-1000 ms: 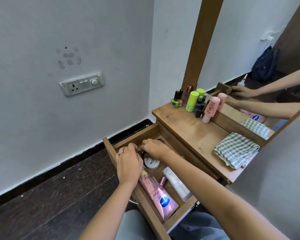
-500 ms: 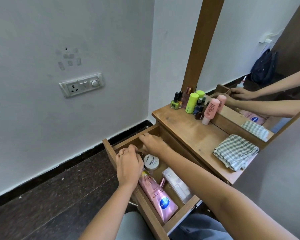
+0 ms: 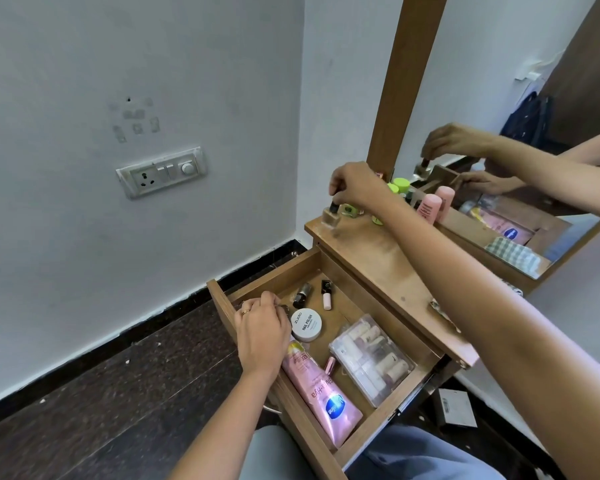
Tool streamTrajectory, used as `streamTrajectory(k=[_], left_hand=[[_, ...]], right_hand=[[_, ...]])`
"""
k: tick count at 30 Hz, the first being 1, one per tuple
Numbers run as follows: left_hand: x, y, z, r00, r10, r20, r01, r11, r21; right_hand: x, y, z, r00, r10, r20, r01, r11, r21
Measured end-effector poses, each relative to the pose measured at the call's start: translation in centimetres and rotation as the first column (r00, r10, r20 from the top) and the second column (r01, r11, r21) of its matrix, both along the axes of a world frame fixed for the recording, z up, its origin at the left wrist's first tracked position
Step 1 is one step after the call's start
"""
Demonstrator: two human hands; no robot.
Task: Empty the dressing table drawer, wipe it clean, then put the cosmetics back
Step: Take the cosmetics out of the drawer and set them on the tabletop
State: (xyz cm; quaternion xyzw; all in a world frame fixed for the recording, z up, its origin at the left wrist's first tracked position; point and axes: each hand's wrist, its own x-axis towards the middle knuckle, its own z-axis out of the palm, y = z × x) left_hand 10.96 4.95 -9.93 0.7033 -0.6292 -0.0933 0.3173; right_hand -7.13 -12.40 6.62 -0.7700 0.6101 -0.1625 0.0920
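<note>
- Pinching the black cap with its fingertips, the right hand [image 3: 357, 188] holds a nail polish bottle [image 3: 331, 216] upright at the far left corner of the dressing table top [image 3: 371, 258]; the bottle's base is blurred.
- Left hand [image 3: 262, 330] is inside the open drawer [image 3: 222, 306], near its left wall, with fingers curled on a small dark item [image 3: 285, 309], mostly hidden.
- In the drawer lie a white round jar [image 3: 306, 325], a pink tube [image 3: 321, 396], a clear box [image 3: 371, 358] and two small bottles [image 3: 302, 295] on their sides.
- A pink bottle [image 3: 428, 207] stands by the mirror [image 3: 499, 98].
</note>
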Motion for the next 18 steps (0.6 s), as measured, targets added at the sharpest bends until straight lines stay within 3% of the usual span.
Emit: streamTrajectory(k=[6,18], left_hand=[[0.0,-0.1,-0.2,1.0,0.01,-0.004,-0.01,1.0,-0.008],[0.0,-0.1,0.0,1.0,0.013,-0.002,-0.013,1.0,-0.01]], right_hand=[[-1.4,-3.6,-0.8,0.972,-0.057,-0.226,0.045,0.997,-0.057],[-1.4,-4.0,-2.4,0.916,-0.12,-0.383,0.071,0.988,-0.139]])
